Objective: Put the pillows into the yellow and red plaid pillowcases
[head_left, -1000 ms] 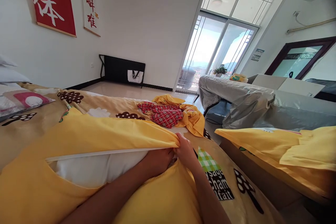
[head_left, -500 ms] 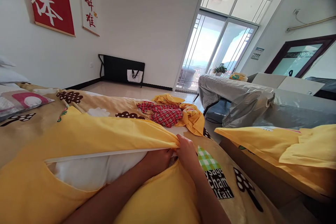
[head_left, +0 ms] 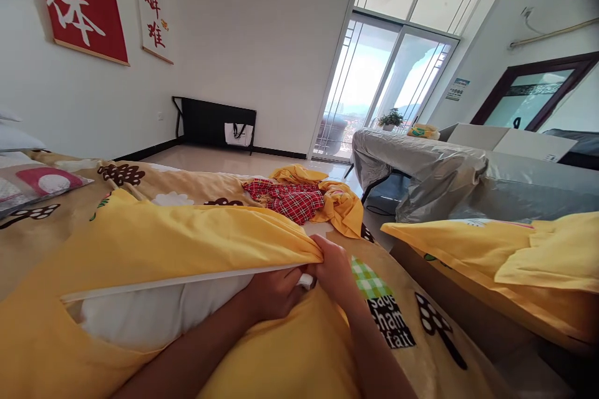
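Note:
A yellow pillowcase (head_left: 187, 230) lies across the bed in front of me, with a long slit edged in white. Through that slit a white pillow (head_left: 140, 312) shows. My left hand (head_left: 276, 293) reaches into the opening, its fingers curled on a small white corner of the pillow at the slit's right end. At that same end, my right hand (head_left: 333, 265) pinches the pillowcase's upper edge and holds it taut. Part of the left fingers is hidden by the cloth and the right hand.
Beyond the pillowcase, a red plaid cloth (head_left: 285, 199) and crumpled yellow cloth (head_left: 344, 209) lie on the patterned bedspread (head_left: 435, 318). To the right, another yellow pillowcase (head_left: 468, 249) rests on a box. A plastic-covered table (head_left: 421, 156) stands behind it.
My left hand has shifted slightly left, and its knuckles show more. A white corner has come into view between the hands. The right hand keeps its hold on the pillowcase edge.

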`<state>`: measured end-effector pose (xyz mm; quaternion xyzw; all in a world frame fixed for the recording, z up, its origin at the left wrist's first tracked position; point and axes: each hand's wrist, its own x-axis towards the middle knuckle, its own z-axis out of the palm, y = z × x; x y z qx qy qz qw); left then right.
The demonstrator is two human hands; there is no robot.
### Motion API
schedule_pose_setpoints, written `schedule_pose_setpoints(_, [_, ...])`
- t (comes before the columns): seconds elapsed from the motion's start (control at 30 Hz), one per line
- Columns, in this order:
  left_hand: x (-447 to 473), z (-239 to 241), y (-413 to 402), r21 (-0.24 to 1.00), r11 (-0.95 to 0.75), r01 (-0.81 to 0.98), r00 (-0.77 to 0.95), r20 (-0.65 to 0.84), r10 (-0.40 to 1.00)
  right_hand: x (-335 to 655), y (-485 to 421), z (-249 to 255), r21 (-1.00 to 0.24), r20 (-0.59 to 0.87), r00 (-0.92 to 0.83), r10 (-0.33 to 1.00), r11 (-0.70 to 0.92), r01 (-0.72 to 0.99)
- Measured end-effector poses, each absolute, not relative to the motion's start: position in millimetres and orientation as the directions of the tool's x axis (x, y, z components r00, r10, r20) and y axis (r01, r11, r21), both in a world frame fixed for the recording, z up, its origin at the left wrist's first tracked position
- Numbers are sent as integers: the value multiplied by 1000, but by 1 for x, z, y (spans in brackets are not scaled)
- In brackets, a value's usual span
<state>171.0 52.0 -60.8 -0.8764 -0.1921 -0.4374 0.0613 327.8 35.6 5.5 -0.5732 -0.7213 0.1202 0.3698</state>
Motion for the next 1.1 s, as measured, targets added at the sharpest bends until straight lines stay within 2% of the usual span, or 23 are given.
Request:
schedule_pose_setpoints(0.13, [171, -52, 52, 163, -903, 398, 597, 702, 390, 329, 39, 3, -655, 425, -83, 902, 369, 660])
schedule_pose_setpoints(0.23, [171, -48, 52, 190, -905, 380, 638, 654, 405, 331, 43, -2, -679, 434, -82, 897, 386, 625])
schedule_pose_setpoints(0.5, [174, -51, 54, 14, -916, 401, 661, 688, 300, 327, 49, -10, -749, 446, -51, 893, 404, 525])
schedule_pose_setpoints(0.63, [174, -53, 55, -7, -907, 421, 652, 698, 296, 325, 48, -9, -719, 457, -18, 889, 382, 580])
schedule_pose_setpoints(0.8, [173, -53, 55, 132, -918, 374, 623, 698, 354, 324, 45, -8, -629, 497, 26, 868, 339, 700])
schedule_pose_setpoints(1.0, [170, -55, 51, 108, -938, 331, 563, 774, 288, 324, 41, -5, -610, 478, 9, 878, 326, 722])
schedule_pose_setpoints(1.03, [170, -54, 51, 135, -942, 306, 558, 777, 293, 324, 41, -5, -604, 481, 9, 877, 324, 728])
schedule_pose_setpoints(1.1, [168, -53, 50, 275, -926, 260, 555, 742, 376, 324, 41, -4, -612, 472, -10, 881, 336, 716])
